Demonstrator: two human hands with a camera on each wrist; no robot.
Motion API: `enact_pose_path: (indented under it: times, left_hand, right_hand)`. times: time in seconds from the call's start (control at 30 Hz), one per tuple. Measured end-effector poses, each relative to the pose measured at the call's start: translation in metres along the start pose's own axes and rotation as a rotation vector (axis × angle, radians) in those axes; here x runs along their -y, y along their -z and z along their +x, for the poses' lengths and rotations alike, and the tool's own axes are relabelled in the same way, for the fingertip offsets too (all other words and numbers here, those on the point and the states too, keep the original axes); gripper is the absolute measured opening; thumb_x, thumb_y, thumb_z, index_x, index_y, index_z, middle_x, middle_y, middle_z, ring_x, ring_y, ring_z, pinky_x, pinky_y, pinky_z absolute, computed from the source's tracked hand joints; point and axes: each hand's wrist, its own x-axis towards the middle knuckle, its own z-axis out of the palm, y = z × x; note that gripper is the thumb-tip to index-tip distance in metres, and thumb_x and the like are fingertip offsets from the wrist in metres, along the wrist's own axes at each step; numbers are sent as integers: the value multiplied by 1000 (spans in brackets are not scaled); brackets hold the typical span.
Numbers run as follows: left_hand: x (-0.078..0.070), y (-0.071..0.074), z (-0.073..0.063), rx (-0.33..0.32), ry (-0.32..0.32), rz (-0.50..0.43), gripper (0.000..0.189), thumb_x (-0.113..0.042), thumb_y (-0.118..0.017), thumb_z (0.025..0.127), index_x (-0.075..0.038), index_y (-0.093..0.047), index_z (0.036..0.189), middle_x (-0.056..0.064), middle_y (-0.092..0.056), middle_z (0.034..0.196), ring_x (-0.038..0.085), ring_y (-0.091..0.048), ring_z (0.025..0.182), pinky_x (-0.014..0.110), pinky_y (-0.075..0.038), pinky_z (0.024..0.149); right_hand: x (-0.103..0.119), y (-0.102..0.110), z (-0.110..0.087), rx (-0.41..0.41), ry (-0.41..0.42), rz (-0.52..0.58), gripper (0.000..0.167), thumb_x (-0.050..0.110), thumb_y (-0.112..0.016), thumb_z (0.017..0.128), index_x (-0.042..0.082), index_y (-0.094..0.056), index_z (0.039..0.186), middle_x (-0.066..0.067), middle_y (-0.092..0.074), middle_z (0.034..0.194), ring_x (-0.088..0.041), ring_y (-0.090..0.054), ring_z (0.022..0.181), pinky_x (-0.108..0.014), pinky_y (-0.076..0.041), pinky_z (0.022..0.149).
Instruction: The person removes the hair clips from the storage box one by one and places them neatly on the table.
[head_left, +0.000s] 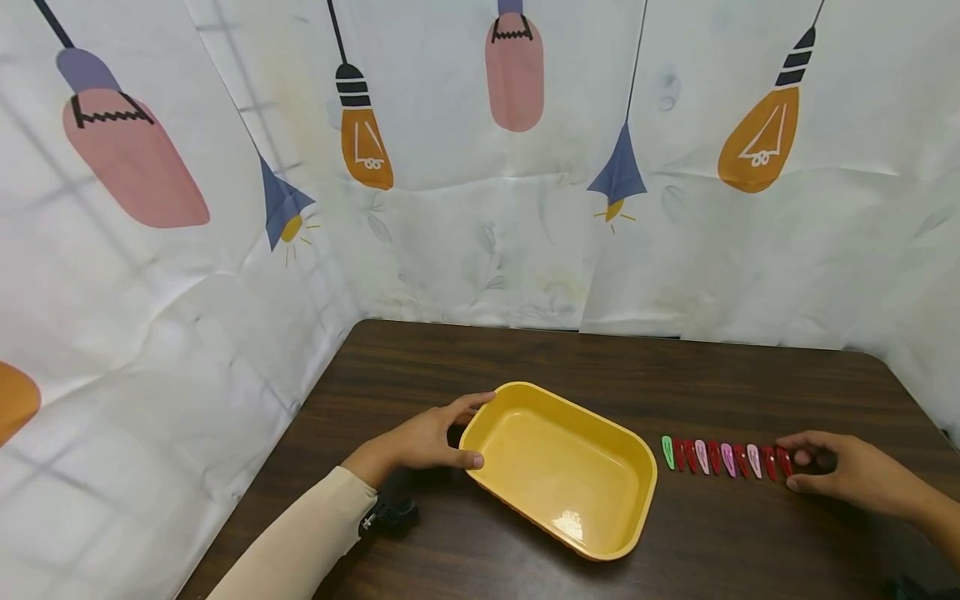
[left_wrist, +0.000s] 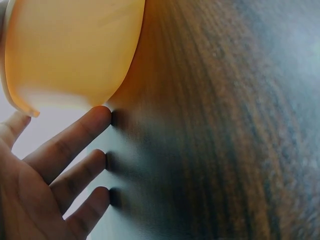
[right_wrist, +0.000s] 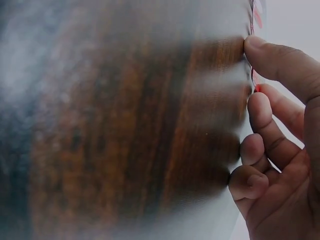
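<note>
On the dark wooden table lies a yellow plastic tray point(head_left: 558, 475), set at a slant with its bare inside showing. My left hand point(head_left: 431, 437) is at its left end, thumb and index finger against the rim with fingers nearly straight. The left wrist view shows the other fingertips point(left_wrist: 102, 195) resting on the tabletop. To the tray's right runs a row of snap hair clips point(head_left: 727, 458) in green, red, pink and purple. At the row's right end my right hand point(head_left: 847, 471) pinches a red hair clip point(head_left: 783, 461) between thumb and index finger, other fingers curled.
A white curtain point(head_left: 465, 242) printed with lamps hangs behind the table point(head_left: 600, 354) and along its left side. A black strap device point(head_left: 393, 512) sits at the left wrist.
</note>
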Motion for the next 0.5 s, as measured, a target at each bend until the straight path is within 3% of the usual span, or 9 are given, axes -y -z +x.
enact_pose_path:
  times: [0.37, 0.5]
  left_hand:
    - [3, -4, -1, 3, -17, 40, 94, -67, -70, 86, -51, -15, 160, -8, -55, 147, 19, -51, 135, 59, -37, 110]
    - [4, -4, -2, -1, -30, 44, 97, -70, -66, 88, -46, -9, 163, -4, -54, 149, 23, -51, 135, 59, -40, 108]
  right_hand:
    - [-2, 1, -2, 7, 3, -9, 68, 42, -84, 84, 2, -61, 134, 0, -53, 98, -4, -49, 84, -28, -46, 70]
    - [5, 2, -2, -30, 12, 16, 69, 42, -82, 87, 1, -58, 137, -2, -55, 100, -14, -56, 91, -42, -51, 78]
